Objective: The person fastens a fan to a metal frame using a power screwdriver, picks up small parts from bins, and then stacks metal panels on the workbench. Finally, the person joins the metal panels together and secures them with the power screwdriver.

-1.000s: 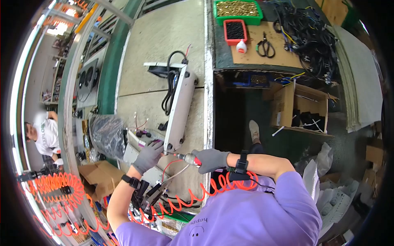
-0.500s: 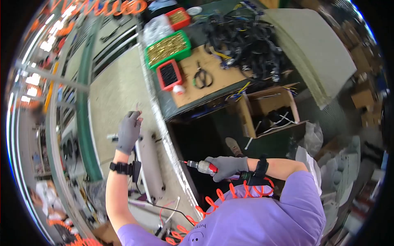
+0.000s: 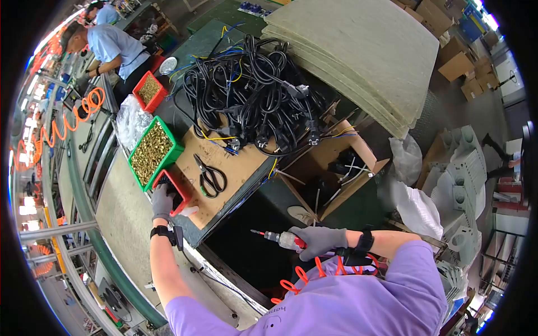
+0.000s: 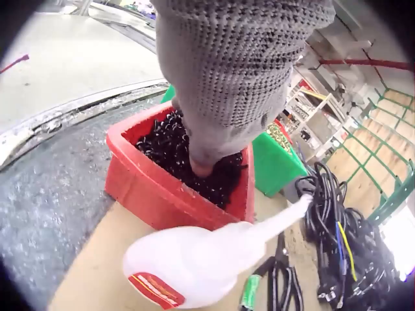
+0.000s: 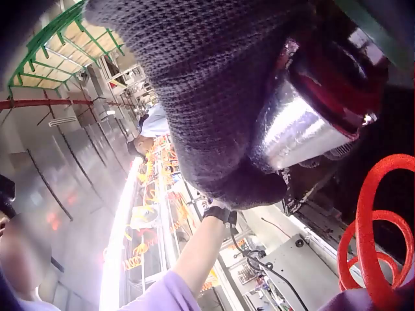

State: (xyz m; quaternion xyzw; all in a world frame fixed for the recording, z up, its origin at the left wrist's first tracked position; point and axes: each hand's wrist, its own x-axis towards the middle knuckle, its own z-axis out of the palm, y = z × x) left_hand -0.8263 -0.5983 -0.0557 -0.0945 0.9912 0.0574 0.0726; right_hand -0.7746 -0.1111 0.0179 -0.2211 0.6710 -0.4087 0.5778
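Observation:
The gloved left hand (image 3: 162,203) reaches into a red bin (image 3: 182,193) of small black screws. In the left wrist view, the hand (image 4: 227,84) has its fingertips down among the black screws (image 4: 214,184); how the fingers lie there is partly hidden. A white bottle (image 4: 185,262) with a red label lies against the bin's near side. The gloved right hand (image 3: 322,241) grips a red and silver air screwdriver (image 3: 283,239), its bit pointing left. The right wrist view shows the right hand (image 5: 214,97) wrapped round the tool's metal body (image 5: 298,126).
Beside the red bin are a green bin (image 3: 175,150) of brass-coloured pieces and black-handled scissors (image 3: 212,179). Black cables (image 3: 252,95) are heaped behind. An open carton (image 3: 364,148) stands below the table. A red coiled hose (image 3: 302,274) hangs by the right hand. Another person works at the far left.
The left hand has left the white housing on the bench and moved into the red bin. The right hand has drawn back from the housing with the screwdriver. The head view has swung right.

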